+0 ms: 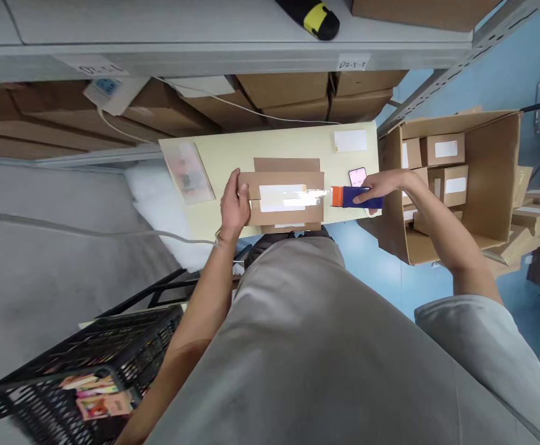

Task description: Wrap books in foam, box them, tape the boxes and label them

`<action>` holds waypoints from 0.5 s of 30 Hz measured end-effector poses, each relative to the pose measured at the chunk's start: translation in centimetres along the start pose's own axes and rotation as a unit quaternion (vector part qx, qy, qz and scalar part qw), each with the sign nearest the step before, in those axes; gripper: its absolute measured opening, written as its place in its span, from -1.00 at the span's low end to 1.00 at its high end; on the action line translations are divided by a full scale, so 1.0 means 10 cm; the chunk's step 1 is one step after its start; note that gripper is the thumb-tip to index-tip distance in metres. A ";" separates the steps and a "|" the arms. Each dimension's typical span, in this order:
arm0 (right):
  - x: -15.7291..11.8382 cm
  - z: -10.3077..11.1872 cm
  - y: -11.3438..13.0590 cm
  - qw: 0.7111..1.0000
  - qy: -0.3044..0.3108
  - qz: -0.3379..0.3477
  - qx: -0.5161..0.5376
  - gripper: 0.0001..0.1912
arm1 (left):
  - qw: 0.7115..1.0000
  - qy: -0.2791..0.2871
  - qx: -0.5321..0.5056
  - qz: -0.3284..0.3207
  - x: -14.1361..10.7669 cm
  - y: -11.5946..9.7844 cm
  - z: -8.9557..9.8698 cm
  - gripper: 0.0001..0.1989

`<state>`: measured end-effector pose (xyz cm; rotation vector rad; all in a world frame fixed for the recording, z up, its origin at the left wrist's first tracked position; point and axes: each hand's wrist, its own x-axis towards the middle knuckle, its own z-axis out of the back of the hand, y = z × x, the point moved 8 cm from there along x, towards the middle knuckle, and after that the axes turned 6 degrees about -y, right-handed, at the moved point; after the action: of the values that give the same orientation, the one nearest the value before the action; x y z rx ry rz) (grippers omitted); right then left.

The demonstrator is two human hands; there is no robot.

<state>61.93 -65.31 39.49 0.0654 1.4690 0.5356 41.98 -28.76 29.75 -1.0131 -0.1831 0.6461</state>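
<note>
A small brown cardboard box (291,217) lies on the pale table with its side flaps spread out and white paper showing along its middle. My left hand (234,205) grips the box's left end, thumb on top. In my right hand (375,188) is a dark blue tape dispenser (350,196) with an orange front, just right of the box. A shiny clear strip of tape (314,196) runs across the box's middle toward the orange end. Behind the right hand lies a phone (357,177) with a lit screen, partly covered.
The table (233,148) also bears a clear plastic packet (189,173) and a white card (350,141). A large carton (490,179) of small boxes stands right. A black crate (126,352) is lower left. A shelf (205,59) crosses the top; a cable (89,230) hangs left.
</note>
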 end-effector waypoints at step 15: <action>0.12 -0.03 -0.14 0.999 0.026 0.035 0.018 -0.16 | 0.994 -0.001 0.108 -0.013 -0.03 -0.09 0.00 -0.16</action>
<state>62.11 -66.15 37.84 0.1322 1.5323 0.5714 42.09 -29.23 30.53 -0.8001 -0.1258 0.6282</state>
